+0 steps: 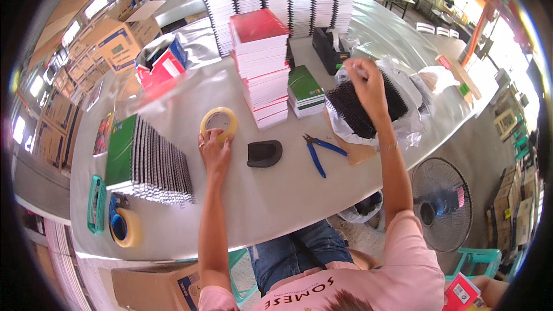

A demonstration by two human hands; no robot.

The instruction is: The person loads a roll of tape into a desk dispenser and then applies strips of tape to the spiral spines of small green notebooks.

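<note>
My right hand (368, 78) is over the coils (357, 109), a dark heap lying in a plastic wrap (412, 121) to the right of the red stack (259, 52). Its fingers are bent in close to one another, but whether I have a coil pinched between them, I cannot tell. My left hand (215, 152) is palm down on the near side of the tape (228, 120), which lies left of the red stack and closer to me. My fingertips touch its rim; I cannot tell whether I am gripping it or only resting there.

I judge the step in hand to be getting a coil for binding, since the green pile (121, 155), left of the red stack and nearer me, shows dark spirals along its edges. The cutters (319, 152) lie with handles spread, to the right of the red stack on my side, touched by neither hand.

As I see it, the next move calls for a light pinch with my right hand and a lift straight up, so that one coil comes away without hooking its neighbours or dragging the wrap. My left would need to leave the tape to steady a book.
</note>
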